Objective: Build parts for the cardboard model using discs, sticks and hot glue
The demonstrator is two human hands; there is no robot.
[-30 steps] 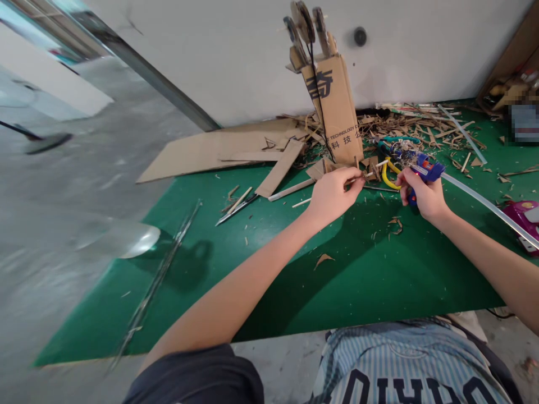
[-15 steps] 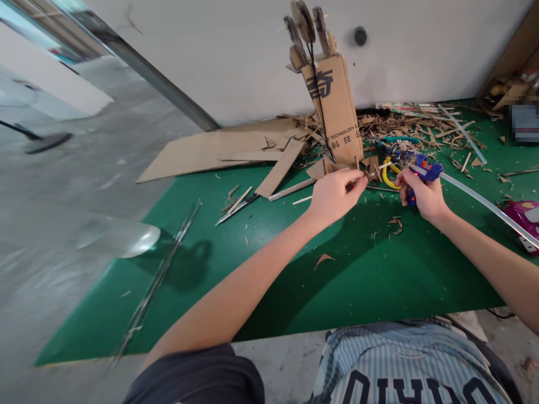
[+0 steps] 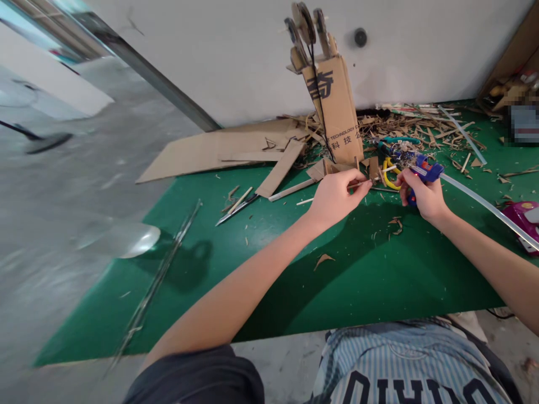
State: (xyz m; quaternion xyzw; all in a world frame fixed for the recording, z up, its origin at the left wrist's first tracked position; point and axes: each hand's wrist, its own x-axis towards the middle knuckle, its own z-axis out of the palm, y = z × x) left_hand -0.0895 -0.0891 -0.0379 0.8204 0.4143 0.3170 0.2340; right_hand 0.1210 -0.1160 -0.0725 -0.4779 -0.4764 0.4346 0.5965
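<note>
My left hand (image 3: 340, 195) is closed in a pinch around a thin wooden stick (image 3: 305, 201), whose pale ends show on both sides of the fingers. A small cardboard piece (image 3: 374, 168) sits by the fingertips, partly hidden. My right hand (image 3: 423, 193) is wrapped round a blue hot glue gun (image 3: 430, 169), its nozzle end pointing left toward the cardboard piece. A long clear glue stick (image 3: 484, 201) runs out of its rear. Just behind my left hand rises a tall cardboard structure (image 3: 337, 112) with round cardboard wheels on top and a black cord.
Cardboard scraps (image 3: 438, 126) are heaped along the wall. Yellow-handled scissors or pliers (image 3: 388, 175) lie between my hands. A blade (image 3: 236, 210) and flat cardboard sheets (image 3: 202, 151) lie left on the green table (image 3: 269, 297). A purple power strip (image 3: 524, 221) is at the right.
The wooden stick and my left fingertips have shifted slightly right, toward the glue gun. My right hand and the glue gun have stayed almost still.
</note>
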